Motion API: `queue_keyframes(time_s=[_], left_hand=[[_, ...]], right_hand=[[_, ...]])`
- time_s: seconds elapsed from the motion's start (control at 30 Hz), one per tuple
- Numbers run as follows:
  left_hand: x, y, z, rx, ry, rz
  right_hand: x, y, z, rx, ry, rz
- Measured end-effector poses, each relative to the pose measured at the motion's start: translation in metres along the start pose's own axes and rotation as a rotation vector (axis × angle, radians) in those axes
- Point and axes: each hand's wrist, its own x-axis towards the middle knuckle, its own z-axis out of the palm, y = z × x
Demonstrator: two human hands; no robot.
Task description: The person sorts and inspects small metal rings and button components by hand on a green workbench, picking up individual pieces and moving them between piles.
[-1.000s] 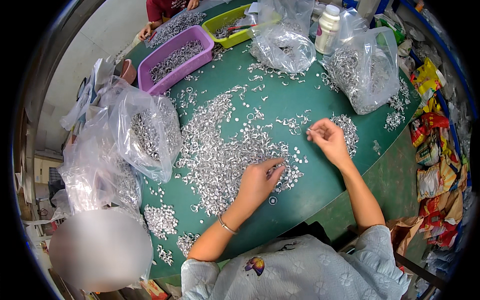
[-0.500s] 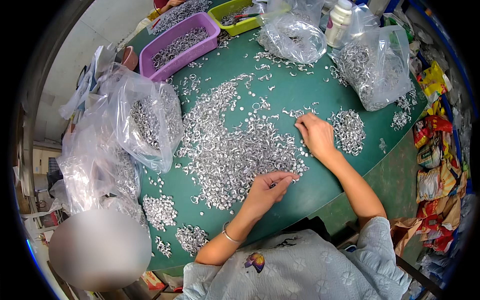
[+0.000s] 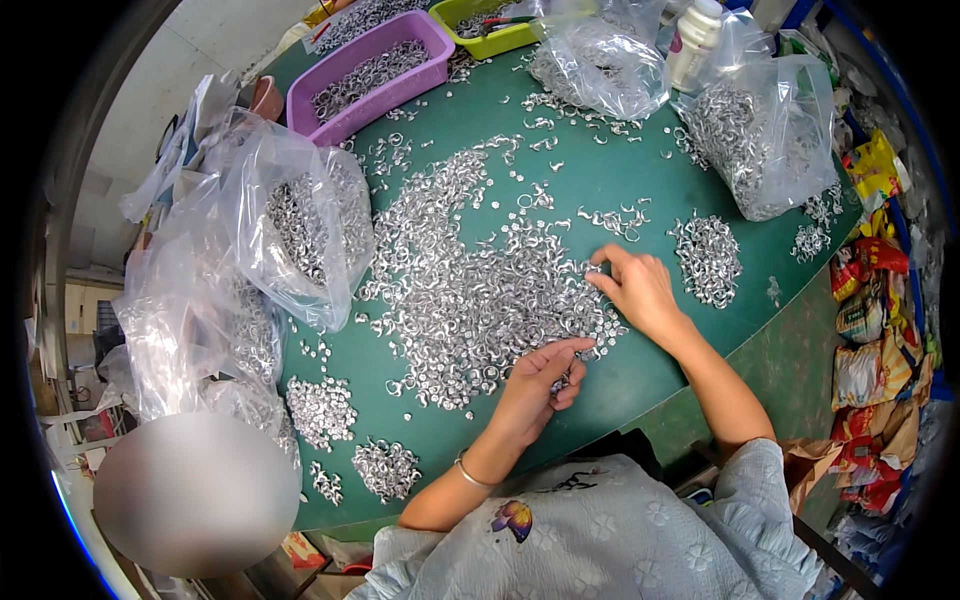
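A broad heap of small silver metal pieces (image 3: 470, 300), many curved like open rings, is spread over the green table (image 3: 420, 455). At the heap's near right edge is my left hand (image 3: 535, 395). Its fingers are curled, with a few small silver pieces showing in them; the thumb and forefinger reach toward the heap. My right hand (image 3: 645, 295) is at the heap's right edge. Its thumb and forefinger are a little apart, their tips beside loose pieces. Whether a piece lies between those tips is too small to tell.
Smaller piles lie at right (image 3: 706, 260) and near left (image 3: 322, 412). Clear plastic bags of pieces stand at left (image 3: 300, 230) and far right (image 3: 765, 140). A purple tray (image 3: 345, 125), a green tray (image 3: 490, 45) and a white bottle (image 3: 692, 45) are at the back.
My right hand has moved down slightly, and its thumb and forefinger have parted. My left hand has turned and shifted a little right, exposing pieces in its curled fingers. The view has shifted slightly.
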Motion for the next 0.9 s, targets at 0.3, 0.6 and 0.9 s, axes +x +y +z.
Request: queue_keyframes(time_s=[0.3,0.6,0.9], left_hand=[[-0.001,-0.005,-0.008,-0.016,0.012,0.030],[-0.003,-0.006,-0.007,-0.018,0.009,0.009],[-0.003,-0.005,-0.006,-0.019,0.021,0.022]], right_hand=[[-0.010,0.009,-0.029,-0.019,0.008,0.005],[0.007,0.014,-0.004,-0.057,0.041,-0.099],[0.018,0.010,0.000,-0.110,0.155,-0.185]])
